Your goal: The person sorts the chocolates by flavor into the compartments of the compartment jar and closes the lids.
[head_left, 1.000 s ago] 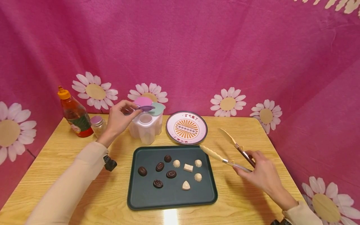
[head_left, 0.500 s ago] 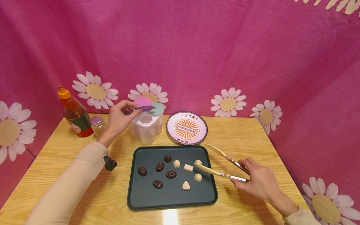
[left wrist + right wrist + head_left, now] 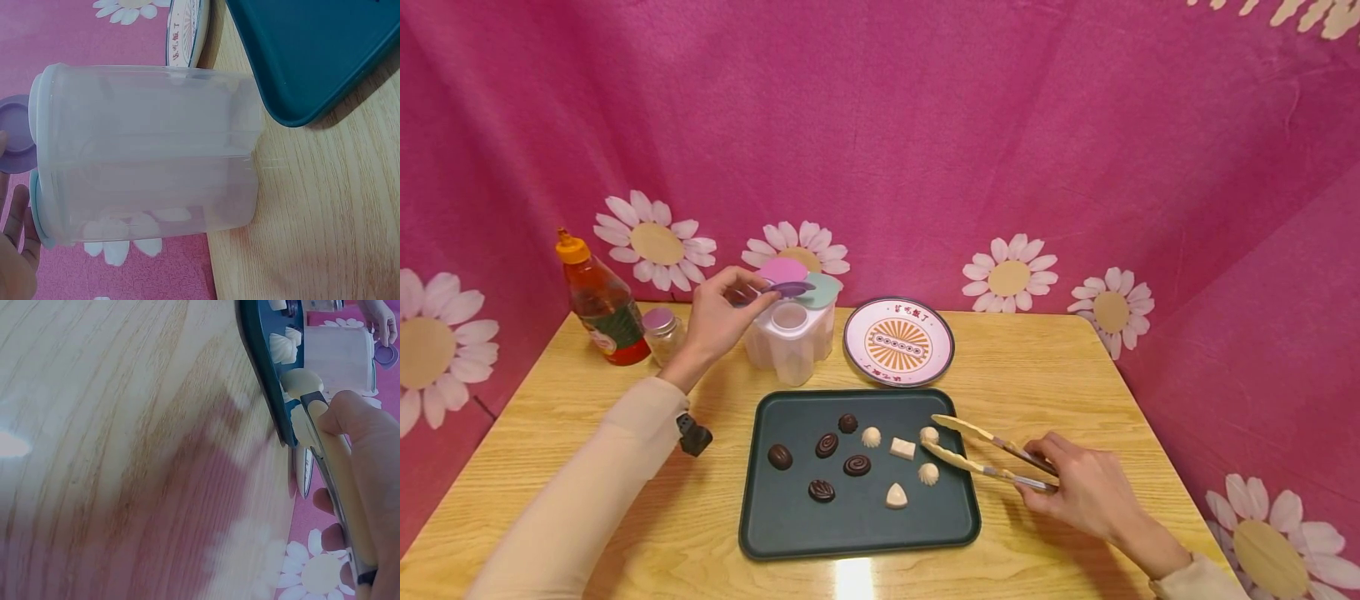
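Observation:
My left hand (image 3: pixel 726 312) pinches a raised purple lid (image 3: pixel 792 288) above a translucent plastic container (image 3: pixel 793 350) with several lids. Below that lid, a round opening in the container's top shows. My right hand (image 3: pixel 1075 483) grips tongs (image 3: pixel 992 471) whose two arms stand apart. Over the dark green tray (image 3: pixel 857 533), the tong tips lie on either side of a white swirl chocolate (image 3: pixel 928 435) at the right. Other white chocolates, such as a triangular one (image 3: pixel 897 495), and several dark chocolates (image 3: pixel 857 464) rest on the tray.
Behind the tray lies a patterned plate (image 3: pixel 898 342), close to the container. A sauce bottle (image 3: pixel 606 308) and a small glass jar (image 3: pixel 662 335) with a purple lid stand at the back left. A pink floral cloth (image 3: pixel 880 150) hangs behind the wooden table (image 3: pixel 1037 350).
My right hand has brought the tongs left and down over the tray, and their arms have drawn closer together around the white swirl chocolate. My left hand stays at the lid.

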`<action>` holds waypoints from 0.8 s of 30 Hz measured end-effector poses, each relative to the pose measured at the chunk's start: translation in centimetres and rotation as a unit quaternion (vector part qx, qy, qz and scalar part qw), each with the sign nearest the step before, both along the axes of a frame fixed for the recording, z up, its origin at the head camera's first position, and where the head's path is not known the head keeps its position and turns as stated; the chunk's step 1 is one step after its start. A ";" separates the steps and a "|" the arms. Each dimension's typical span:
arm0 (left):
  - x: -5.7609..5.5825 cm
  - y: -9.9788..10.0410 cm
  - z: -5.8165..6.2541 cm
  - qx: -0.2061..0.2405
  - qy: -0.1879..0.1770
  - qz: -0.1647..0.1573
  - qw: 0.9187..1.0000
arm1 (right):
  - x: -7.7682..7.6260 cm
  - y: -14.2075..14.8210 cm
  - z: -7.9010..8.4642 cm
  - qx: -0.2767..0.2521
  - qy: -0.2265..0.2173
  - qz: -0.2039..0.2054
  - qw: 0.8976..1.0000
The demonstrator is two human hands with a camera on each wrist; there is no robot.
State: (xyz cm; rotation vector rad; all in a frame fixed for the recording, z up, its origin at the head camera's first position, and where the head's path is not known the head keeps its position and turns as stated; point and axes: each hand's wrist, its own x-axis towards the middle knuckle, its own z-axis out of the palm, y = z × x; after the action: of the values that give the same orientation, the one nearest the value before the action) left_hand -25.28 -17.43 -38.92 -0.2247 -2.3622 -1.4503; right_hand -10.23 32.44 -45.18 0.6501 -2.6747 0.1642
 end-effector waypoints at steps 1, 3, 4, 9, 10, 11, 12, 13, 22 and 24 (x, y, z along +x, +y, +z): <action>0.0 0.0 0.0 0.000 -0.001 0.001 1.000 | 0.0 0.0 -0.1 0.000 -0.003 0.001 1.000; 0.0 0.0 0.0 0.000 -0.001 0.001 1.000 | -0.1 0.0 -0.2 0.000 -0.006 0.003 1.000; 0.0 0.0 0.0 0.000 0.000 0.001 1.000 | -0.1 0.0 -0.2 0.000 -0.006 0.005 1.000; 0.0 0.0 0.0 0.001 0.003 0.000 1.000 | -0.3 0.0 -0.3 -0.001 -0.002 0.014 1.000; 0.0 0.0 0.0 0.000 0.004 0.000 1.000 | -0.3 0.0 -0.3 0.000 -0.003 0.016 1.000; 0.0 0.0 0.0 0.000 0.004 0.000 1.000 | -0.3 0.0 -0.3 0.001 -0.005 0.016 1.000; 0.0 0.0 0.0 0.000 0.004 0.001 1.000 | -0.3 0.0 -0.3 0.001 -0.007 0.016 1.000; 0.0 0.1 0.0 0.000 0.004 0.001 1.000 | -0.3 0.0 -0.3 0.002 -0.009 0.016 1.000; 0.0 0.1 0.1 -0.002 0.006 -0.001 1.000 | -0.8 -0.5 0.3 -0.010 -0.002 0.034 0.999; 0.1 0.1 0.0 -0.002 0.005 0.000 1.000 | -1.2 -0.8 0.7 -0.014 0.006 0.045 0.999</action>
State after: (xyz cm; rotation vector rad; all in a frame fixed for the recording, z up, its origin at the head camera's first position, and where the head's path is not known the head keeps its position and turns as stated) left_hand -25.21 -17.34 -38.88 -0.2333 -2.3571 -1.4404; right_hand -11.39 31.59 -44.48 0.7602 -2.6276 0.2202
